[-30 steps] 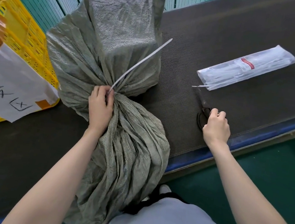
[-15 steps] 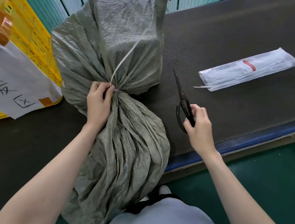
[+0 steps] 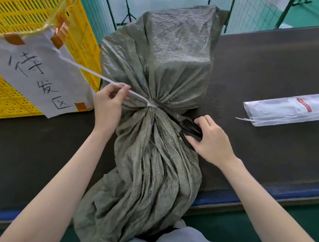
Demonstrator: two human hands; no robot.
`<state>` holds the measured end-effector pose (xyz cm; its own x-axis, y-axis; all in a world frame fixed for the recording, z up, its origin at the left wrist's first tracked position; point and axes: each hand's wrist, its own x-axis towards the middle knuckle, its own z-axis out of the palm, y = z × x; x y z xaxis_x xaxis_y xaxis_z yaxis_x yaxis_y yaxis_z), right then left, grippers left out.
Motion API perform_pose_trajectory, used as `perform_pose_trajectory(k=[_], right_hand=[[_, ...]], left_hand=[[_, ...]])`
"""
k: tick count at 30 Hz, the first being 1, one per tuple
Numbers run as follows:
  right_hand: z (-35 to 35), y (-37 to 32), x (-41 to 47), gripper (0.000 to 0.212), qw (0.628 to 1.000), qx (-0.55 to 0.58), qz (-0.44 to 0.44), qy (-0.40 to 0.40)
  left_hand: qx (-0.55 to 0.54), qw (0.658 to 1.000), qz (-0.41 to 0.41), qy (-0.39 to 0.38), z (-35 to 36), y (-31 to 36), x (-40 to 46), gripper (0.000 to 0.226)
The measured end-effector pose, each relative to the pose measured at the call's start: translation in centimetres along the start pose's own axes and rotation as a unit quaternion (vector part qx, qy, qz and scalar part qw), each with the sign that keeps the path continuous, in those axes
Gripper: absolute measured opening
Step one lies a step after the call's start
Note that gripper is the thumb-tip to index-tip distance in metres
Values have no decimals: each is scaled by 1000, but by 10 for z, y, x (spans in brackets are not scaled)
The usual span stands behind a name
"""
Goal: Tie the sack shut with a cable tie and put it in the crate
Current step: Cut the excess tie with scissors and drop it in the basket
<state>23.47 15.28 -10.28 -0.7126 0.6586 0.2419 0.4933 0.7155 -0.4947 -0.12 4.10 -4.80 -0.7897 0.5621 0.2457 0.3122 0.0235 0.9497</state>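
A grey-green woven sack [image 3: 168,64] lies on the dark table, its neck gathered at the middle. A white cable tie [image 3: 91,71] is cinched round that neck, with its long tail stretched out to the left. My left hand [image 3: 108,103] pinches the tail close to the neck. My right hand [image 3: 211,140] grips black scissors [image 3: 191,129] by the handles, just right of the neck; the blades are hidden against the sack. The yellow crate [image 3: 30,12] stands at the left, touching the sack.
A white paper sign [image 3: 38,75] with handwriting is taped on the crate's front. A clear bag of spare cable ties [image 3: 297,108] lies at the right of the table [image 3: 284,72]. The table's blue front edge [image 3: 298,189] runs near me. A wire fence stands behind.
My left hand has taken the tie's tail and pulled it out leftward. My right hand lifted the scissors off the table and brought them left to the sack's neck. The camera view shifted left.
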Motion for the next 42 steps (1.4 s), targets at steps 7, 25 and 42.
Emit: perform_pose_trajectory(k=[7, 25, 42], right_hand=[[0, -3, 31, 56, 991, -107, -77, -38], [3, -10, 83, 61, 934, -267, -225, -72], [12, 1, 86, 52, 912, -314, -260, -43]], left_hand=[[-44, 998, -32, 37, -21, 16, -3, 13], [-132, 980, -117, 87, -34, 17, -48, 9], [-162, 965, -168, 117, -34, 10, -56, 13]])
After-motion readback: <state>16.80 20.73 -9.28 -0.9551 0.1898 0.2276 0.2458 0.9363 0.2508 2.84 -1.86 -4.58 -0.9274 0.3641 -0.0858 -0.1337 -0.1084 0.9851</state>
